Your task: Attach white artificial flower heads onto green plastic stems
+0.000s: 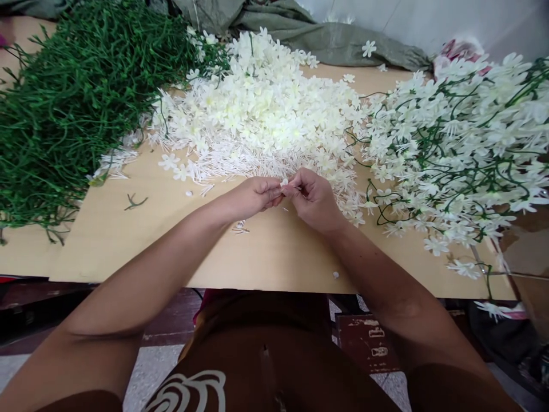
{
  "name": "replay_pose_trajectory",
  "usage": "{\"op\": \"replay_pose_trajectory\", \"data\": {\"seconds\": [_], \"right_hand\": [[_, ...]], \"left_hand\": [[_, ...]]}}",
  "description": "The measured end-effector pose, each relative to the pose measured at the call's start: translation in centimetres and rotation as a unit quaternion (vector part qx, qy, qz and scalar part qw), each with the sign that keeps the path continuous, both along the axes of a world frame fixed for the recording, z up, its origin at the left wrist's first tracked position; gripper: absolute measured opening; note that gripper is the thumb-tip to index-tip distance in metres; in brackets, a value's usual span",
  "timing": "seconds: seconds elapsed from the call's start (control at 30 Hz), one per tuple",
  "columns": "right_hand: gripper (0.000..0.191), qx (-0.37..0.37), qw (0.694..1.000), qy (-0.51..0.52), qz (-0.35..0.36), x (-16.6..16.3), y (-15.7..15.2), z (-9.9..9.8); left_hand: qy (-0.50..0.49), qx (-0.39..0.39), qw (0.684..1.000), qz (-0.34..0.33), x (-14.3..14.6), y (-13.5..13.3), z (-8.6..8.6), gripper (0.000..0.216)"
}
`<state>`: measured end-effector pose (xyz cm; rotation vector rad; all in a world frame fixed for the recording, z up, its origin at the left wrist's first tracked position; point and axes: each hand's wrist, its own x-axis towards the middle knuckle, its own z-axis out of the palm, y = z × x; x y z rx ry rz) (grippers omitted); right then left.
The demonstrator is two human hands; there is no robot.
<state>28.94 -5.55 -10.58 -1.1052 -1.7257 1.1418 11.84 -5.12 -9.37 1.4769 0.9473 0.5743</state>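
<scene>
My left hand (256, 196) and my right hand (311, 198) meet just in front of a heap of loose white plastic flowers (261, 114) on a light wooden table (274, 252). Both hands pinch a small white flower piece (285, 183) between their fingertips. The piece is mostly hidden by the fingers. A few tiny white bits (240, 227) lie on the wood below my left hand.
A big pile of green plastic stems (72, 97) fills the left of the table. Assembled green sprigs with white flowers (463, 143) are heaped on the right. A grey-green cloth (309, 28) lies at the back. A dark red stool (369, 340) stands under the table.
</scene>
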Motion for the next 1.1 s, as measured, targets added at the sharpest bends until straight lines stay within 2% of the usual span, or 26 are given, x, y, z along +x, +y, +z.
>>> {"op": "replay_pose_trajectory", "data": {"seconds": [0.13,0.3,0.43,0.6,0.77,0.97,1.1], "right_hand": [[0.041,0.007,1.000,0.022,-0.013,-0.3,0.0,-0.5],[0.038,-0.033,0.996,0.078,0.037,0.2,0.6,-0.4],[0.033,-0.039,0.996,0.061,0.049,0.6,0.9,-0.1],[0.031,-0.022,0.999,0.023,0.023,0.5,0.8,-0.1],[0.029,-0.017,0.999,0.015,0.039,0.4,0.8,-0.2],[0.020,0.019,0.998,-0.047,0.042,0.7,0.7,-0.1],[0.018,0.038,0.995,-0.071,0.053,0.6,0.7,0.1]], "left_hand": [[-0.012,-0.031,0.999,0.011,0.2,0.2,0.2,0.030],[0.013,-0.062,0.997,0.039,0.4,0.3,0.8,0.024],[0.086,0.023,0.993,0.080,0.2,0.1,1.1,0.025],[0.145,0.116,0.982,0.024,-0.3,-0.2,1.2,0.020],[0.197,0.209,0.958,0.011,-0.6,0.0,0.7,0.026],[0.265,0.207,0.942,-0.009,-1.1,-0.2,0.7,0.029],[0.263,0.188,0.946,-0.020,-1.1,-0.2,1.1,0.026]]}}
